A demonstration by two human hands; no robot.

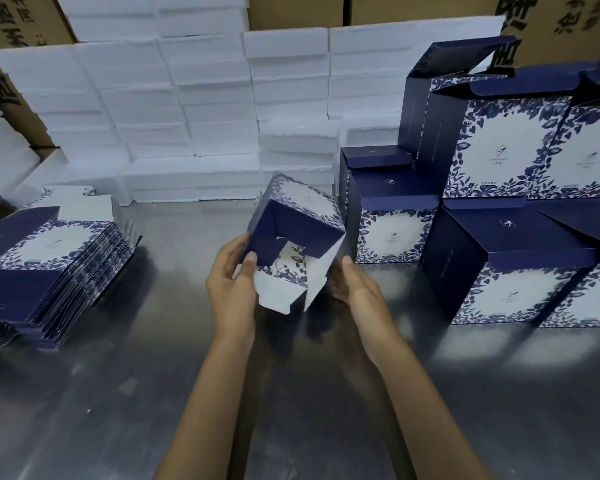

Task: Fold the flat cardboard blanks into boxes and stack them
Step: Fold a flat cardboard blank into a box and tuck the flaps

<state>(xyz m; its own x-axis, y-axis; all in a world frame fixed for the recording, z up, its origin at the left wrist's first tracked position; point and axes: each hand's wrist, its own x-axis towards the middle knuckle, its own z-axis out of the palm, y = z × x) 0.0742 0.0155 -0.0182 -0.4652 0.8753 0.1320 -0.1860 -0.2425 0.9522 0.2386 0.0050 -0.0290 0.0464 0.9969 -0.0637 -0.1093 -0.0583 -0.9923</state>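
— Box [293, 233] in mid-fold, is it? Where's it sitting?

— Off the table [153, 393], held up between both hands, open end tipped toward the camera. The tube is already squared up; you can see the dark blue inside walls. The end flaps aren't closed: a white flap [278, 292] hangs down at the near end and another slants down beside it on the right.

— And the hands?

— Left hand [231, 282] grips the left corner, thumb curled over the edge into the opening, fingers behind the wall. Right hand [352, 284] is against the right side by the slanting flap, fingers fairly straight; whether they pinch the card I can't tell, they're partly hidden.

— So which step?

— Closing the end, I'd say. Next the side flaps want tucking in before the big white flap folds over and its tab goes home. That calls for the left hand to keep the tube square while the right pushes the flaps in order; out of order, the tab would likely jam.

— And after that?

— Onto the stack [499, 216] at right, where finished boxes stand two high, lids up. Plenty of blanks [49, 261] lie piled at left, so I judge the job is far from done.
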